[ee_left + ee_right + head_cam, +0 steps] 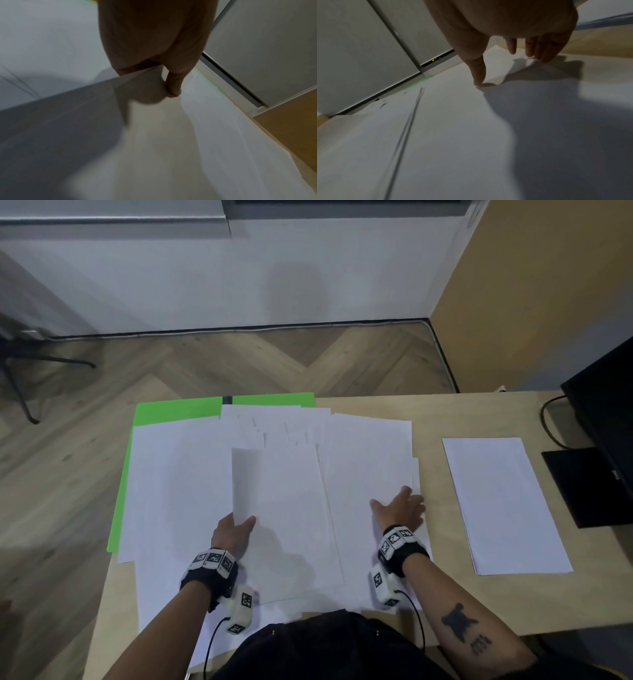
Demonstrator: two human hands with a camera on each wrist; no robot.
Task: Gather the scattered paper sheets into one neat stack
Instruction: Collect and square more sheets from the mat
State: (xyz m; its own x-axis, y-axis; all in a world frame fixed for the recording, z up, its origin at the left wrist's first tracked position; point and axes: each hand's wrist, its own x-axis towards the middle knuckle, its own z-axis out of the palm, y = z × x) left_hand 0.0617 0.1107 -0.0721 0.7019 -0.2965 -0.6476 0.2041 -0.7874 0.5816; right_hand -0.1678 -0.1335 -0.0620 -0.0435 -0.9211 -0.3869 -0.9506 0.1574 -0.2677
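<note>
Left hand (233, 530) pinching the near left edge of one lifted sheet (274, 508), curled up off the scattered paper sheets (191, 474) spread over the table (445, 409) and green folder (178, 410), probably to peel it free. Right hand (399, 508) spread flat, fingertips (478, 81) pressing the spread's right side, likely pinning it. Neat stack (503, 501) well apart to the right, seemingly the gathering spot.

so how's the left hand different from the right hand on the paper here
The left hand pinches the edge of one sheet and lifts it, so that edge curls up; the right hand lies flat with fingers spread, pressing the scattered sheets down. The left hand works near the middle of the spread; the right hand is at its right side, nearer the neat stack. Both wear a wrist camera and both touch white paper.
</note>
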